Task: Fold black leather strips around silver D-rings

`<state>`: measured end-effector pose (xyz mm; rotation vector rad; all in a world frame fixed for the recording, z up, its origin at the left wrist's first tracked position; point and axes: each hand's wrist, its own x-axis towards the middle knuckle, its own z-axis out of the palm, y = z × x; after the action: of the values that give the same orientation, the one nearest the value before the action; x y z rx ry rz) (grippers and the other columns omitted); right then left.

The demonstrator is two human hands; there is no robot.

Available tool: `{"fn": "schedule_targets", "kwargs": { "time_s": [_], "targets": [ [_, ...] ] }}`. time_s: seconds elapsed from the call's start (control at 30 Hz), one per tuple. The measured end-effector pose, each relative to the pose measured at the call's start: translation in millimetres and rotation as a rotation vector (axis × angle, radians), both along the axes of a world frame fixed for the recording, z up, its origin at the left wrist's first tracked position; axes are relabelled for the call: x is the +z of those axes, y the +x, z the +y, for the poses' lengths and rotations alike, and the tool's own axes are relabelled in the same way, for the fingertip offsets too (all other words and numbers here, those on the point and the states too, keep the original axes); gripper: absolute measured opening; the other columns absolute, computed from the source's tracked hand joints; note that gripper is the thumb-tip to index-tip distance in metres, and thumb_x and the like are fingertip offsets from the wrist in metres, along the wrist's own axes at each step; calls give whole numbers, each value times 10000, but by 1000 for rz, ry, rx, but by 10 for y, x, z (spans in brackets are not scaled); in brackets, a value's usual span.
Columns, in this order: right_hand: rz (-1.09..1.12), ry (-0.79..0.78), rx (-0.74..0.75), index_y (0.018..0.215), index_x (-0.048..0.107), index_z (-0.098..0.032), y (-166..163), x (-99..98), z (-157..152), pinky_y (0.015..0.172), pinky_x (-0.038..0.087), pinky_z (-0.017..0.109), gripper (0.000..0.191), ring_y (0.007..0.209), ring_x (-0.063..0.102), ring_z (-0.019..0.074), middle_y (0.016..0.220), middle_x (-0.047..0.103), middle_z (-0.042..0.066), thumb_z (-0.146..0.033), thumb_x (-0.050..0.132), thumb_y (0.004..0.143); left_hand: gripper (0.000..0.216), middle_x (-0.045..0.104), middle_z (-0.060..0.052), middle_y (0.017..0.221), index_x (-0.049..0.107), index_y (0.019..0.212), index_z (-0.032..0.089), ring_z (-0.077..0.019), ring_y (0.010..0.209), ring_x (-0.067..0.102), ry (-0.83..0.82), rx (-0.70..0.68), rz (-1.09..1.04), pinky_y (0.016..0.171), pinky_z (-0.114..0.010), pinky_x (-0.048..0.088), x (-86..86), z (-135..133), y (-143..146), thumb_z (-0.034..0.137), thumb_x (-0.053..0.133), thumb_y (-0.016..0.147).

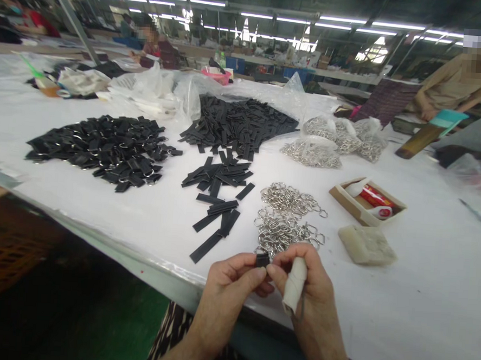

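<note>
My left hand pinches a short black strap between thumb and fingers. The strap looks folded, with a metal ring at its top end. My right hand is closed around a whitish wrapped handle; the working end of this tool is hidden. Its thumb and index fingertip meet at the strap's right edge. Just beyond both hands lies a pile of loose metal rings. Flat black strips are scattered to the left of the rings.
Ringed black straps are heaped at left, with a large pile of black strips behind. Bagged rings, an open box and a waxy block lie right. A bottle and a co-worker are farther right.
</note>
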<state>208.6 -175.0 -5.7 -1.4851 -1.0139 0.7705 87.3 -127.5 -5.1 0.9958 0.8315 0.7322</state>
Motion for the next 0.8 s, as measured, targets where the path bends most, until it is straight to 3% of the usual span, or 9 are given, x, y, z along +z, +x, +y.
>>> {"fn": "schedule_targets", "kwargs": {
  "time_s": [0.53,0.67,0.8],
  "targets": [
    [-27,8,18,856,497,-230,5,-6,20,510,428,205,79,572,515,115,681,536,-42,-241,568,823,163,644,-39,709,706,850,133,-183,721,590,38,-22,94,712,-283,469,60,-2,30,228,581,807],
    [-85,32,7,846,492,-225,9,-22,14,501,409,207,83,578,502,121,679,522,-38,-216,564,806,157,579,-20,715,707,835,160,-140,636,529,174,-22,227,569,-222,427,91,9,11,236,572,809],
    [-97,45,9,831,484,-223,-2,-15,14,474,391,200,84,564,483,116,678,509,-38,-205,559,799,117,548,-28,921,695,733,168,-80,568,466,333,49,312,506,-202,378,97,14,-18,217,599,778]
  ]
}}
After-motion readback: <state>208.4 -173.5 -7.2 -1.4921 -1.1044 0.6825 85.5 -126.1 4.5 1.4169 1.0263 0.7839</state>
